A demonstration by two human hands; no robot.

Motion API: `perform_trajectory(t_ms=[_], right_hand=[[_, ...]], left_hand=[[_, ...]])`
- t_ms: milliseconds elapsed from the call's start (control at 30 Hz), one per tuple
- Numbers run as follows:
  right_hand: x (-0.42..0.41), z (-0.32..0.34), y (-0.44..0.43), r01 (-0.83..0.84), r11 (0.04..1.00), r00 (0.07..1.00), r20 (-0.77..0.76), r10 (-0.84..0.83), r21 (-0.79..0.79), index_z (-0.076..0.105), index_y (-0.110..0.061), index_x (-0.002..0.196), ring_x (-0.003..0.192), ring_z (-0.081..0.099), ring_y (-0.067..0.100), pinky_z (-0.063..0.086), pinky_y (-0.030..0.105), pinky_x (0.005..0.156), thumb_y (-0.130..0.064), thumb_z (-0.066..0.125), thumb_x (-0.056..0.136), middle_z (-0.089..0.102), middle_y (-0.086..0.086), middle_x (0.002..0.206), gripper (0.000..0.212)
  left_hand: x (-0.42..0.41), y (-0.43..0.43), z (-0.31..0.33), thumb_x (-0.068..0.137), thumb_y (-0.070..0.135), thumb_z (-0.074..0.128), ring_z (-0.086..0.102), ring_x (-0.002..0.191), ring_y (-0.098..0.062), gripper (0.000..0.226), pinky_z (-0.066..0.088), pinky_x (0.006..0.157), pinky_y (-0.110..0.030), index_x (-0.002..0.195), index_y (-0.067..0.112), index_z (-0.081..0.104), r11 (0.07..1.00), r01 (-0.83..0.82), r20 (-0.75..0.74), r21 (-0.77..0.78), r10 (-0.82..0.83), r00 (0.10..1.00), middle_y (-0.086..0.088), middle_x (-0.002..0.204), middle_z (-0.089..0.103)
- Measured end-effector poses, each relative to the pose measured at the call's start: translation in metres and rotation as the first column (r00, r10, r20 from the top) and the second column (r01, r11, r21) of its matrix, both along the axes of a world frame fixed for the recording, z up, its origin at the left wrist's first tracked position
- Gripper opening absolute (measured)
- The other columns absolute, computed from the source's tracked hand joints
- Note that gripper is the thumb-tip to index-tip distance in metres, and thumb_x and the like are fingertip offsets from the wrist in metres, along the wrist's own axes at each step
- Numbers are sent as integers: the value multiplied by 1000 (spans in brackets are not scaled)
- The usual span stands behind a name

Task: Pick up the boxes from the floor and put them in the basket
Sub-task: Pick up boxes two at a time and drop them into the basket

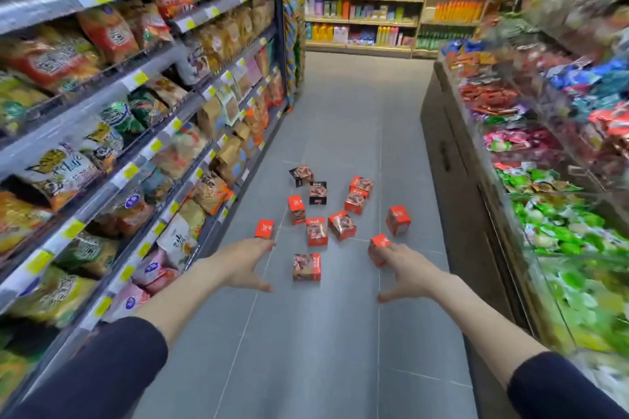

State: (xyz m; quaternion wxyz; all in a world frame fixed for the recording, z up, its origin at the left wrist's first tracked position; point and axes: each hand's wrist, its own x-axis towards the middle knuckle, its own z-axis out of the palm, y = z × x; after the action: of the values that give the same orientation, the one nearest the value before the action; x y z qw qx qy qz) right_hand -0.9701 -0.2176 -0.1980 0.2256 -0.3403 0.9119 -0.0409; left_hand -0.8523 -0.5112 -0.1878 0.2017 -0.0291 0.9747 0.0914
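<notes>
Both arms reach forward down a shop aisle, dark sleeves pushed up to the forearms. The left hand is held out with its fingers spread and thumb apart, gripping nothing; its fingertips overlap the lower edge of a small red box in the picture, though whether they touch it cannot be told. The right hand is likewise spread wide with the thumb out to the side, its fingertips against or just in front of another red box; contact there is also unclear, and the fingers are not closed around it. Between the two hands a red box with a brown picture side lies on the grey tiled floor. Further up the aisle the remaining boxes are scattered in a loose cluster: several red ones near the middle, one red box apart to the right, and two black ones at the far side. Shelves of snack bags run along the left, and clear bins of wrapped sweets line the right. No basket shows in the view.
</notes>
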Motion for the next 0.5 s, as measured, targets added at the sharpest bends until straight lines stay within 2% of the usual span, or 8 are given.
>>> perform_trajectory(t_ms=[167, 233, 367, 500], right_hand=[[-77, -14, -62, -73, 997, 997, 35, 73, -11, 28, -12, 144, 127, 41, 25, 37, 33, 104, -50, 77, 64, 43, 7, 140, 101], [-106, -23, -86, -92, 995, 995, 45, 93, -22, 27, -14, 144, 131, 38, 26, 36, 35, 106, -50, 77, 64, 39, 8, 144, 101], [-163, -39, -133, -96, 995, 993, 66, 96, -6, 31, -14, 141, 132, 36, 26, 36, 36, 105, -49, 76, 66, 38, 8, 145, 94], [-210, -54, -174, -50, 999, 992, 113, 50, -1, 25, -16, 145, 136, 31, 25, 32, 35, 109, -50, 76, 66, 31, 6, 150, 99]], left_hand=[[-51, -42, -10, 75, 43, 73, 47, 126, -23, 86, 38, 103, -34, 144, 16, 28, 996, -69, 44, 63, 67, 997, -7, 141, 44], [-73, -64, -16, 76, 43, 72, 45, 126, -22, 83, 39, 101, -35, 142, 17, 30, 994, -86, 65, 60, 82, 995, -8, 138, 48], [-123, -113, -33, 76, 46, 70, 40, 130, -20, 78, 38, 102, -34, 138, 13, 35, 994, -110, 123, 27, 106, 987, -4, 141, 42], [-177, -157, -44, 76, 48, 69, 39, 132, -22, 82, 39, 103, -37, 140, 14, 32, 996, -85, 194, 6, 82, 978, -4, 143, 40]])
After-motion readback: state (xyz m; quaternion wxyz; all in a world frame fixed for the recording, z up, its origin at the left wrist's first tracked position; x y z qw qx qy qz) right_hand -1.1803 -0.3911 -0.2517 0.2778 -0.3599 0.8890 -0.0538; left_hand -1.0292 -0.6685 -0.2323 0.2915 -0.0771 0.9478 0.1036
